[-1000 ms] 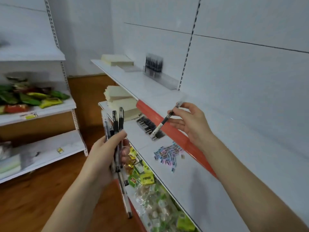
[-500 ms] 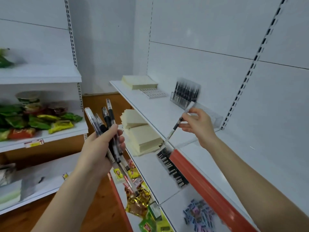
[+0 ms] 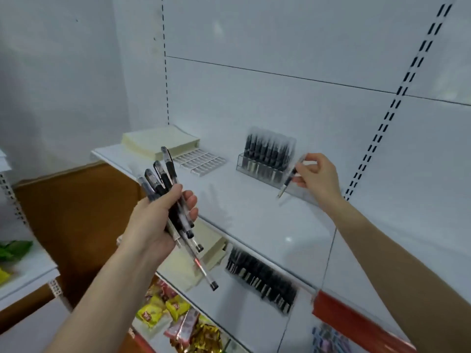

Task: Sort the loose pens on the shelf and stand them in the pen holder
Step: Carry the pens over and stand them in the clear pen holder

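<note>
Grips a loose fan of clear-barrelled, black-capped pens (image 3: 170, 169) in the left hand (image 3: 155, 220), fingers and thumb curled round the middle of the bundle. Points the caps up and away and lets the other ends stick out below the palm, over the lower shelf (image 3: 242, 314). Holds that bundle in the air in front of the upper shelf (image 3: 254, 215), apart from everything on it.

Pinches a single pen (image 3: 290, 178) between the thumb and fingertips of the right hand (image 3: 316, 177), near the pen's top end. Angles it tip-down and leftward, just to the right of the pen holder (image 3: 254, 170), with the tip close over the upper shelf; cannot tell whether tip and shelf touch.

At the back of the upper shelf, against the white wall panel: the pen holder, a clear box packed with dark pens standing upright, all somewhat blurred.

Farther left on the same shelf: a stack of cream pads (image 3: 160, 141) and, just beside it, a flat white ribbed piece (image 3: 198, 160).

On the lower shelf: more cream-coloured stacks and a row of black pens (image 3: 260, 276) lying flat, blurred. Lower still, at the bottom edge: bright snack packets (image 3: 173, 314).
</note>
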A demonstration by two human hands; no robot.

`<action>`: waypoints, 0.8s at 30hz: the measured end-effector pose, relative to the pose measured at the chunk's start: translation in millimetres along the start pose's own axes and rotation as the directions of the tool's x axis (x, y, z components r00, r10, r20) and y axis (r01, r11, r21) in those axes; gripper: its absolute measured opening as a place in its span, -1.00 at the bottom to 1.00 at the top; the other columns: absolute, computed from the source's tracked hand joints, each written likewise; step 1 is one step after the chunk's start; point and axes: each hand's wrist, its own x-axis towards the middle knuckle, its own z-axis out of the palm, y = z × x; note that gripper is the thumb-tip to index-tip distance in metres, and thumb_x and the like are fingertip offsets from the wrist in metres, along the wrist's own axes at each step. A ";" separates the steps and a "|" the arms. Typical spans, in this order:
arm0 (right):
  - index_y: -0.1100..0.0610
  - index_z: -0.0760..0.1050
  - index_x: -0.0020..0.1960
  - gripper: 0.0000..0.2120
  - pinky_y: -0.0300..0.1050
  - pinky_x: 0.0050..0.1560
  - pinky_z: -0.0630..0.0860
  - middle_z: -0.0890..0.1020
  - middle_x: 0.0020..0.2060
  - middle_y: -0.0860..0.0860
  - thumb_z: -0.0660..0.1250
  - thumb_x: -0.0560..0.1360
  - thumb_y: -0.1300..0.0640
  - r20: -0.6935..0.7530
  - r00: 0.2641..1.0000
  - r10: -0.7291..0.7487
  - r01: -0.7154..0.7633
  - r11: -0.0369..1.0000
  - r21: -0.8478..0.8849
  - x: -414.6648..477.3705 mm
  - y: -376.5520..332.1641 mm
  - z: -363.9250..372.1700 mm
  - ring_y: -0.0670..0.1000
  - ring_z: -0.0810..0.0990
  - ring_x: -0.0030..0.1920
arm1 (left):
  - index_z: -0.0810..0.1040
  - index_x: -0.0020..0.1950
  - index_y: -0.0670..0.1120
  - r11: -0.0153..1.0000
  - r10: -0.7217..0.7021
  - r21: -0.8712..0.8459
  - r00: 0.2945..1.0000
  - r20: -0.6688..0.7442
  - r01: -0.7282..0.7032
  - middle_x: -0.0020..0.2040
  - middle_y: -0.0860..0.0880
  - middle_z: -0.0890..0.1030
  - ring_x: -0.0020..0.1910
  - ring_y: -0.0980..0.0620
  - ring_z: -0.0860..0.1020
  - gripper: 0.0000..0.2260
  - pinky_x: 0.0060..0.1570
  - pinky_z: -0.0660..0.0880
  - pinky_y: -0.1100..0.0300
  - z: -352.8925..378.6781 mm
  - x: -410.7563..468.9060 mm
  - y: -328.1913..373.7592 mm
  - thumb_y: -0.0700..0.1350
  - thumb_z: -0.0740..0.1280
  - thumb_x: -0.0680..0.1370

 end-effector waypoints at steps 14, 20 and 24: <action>0.15 0.38 0.09 -0.88 -0.43 -0.28 0.50 0.57 -0.10 0.11 0.22 0.55 0.20 -0.283 0.949 -0.137 0.067 0.967 -0.246 88.6 6.3 -7.1 0.03 0.60 -0.18 | 0.46 -0.14 -0.20 0.983 -0.182 0.007 0.960 0.215 0.185 -0.43 -0.06 0.55 -0.53 0.11 0.55 -0.91 -0.50 0.50 0.29 62.2 128.2 -7.6 -0.24 0.22 0.56; 0.17 0.39 0.12 -0.85 -0.28 -0.17 0.52 0.53 -0.08 0.09 0.23 0.55 0.21 -0.222 0.968 -0.114 0.050 0.960 -0.275 114.8 27.1 12.5 0.11 0.58 -0.10 | 0.49 -0.10 -0.19 0.980 -0.199 0.032 0.953 0.228 0.197 -0.34 -0.07 0.57 -0.48 0.11 0.58 -0.93 -0.46 0.53 0.28 72.4 157.1 -8.4 -0.23 0.24 0.55; 0.18 0.39 0.13 -0.83 -0.10 -0.04 0.56 0.55 -0.13 0.06 0.23 0.55 0.21 -0.220 0.969 -0.114 0.043 0.951 -0.306 122.6 27.0 16.8 0.06 0.59 -0.17 | 0.51 -0.15 -0.19 0.976 -0.214 0.033 0.941 0.263 0.213 -0.43 -0.02 0.61 -0.47 0.12 0.59 -0.91 -0.45 0.55 0.27 78.7 168.4 -11.4 -0.23 0.25 0.54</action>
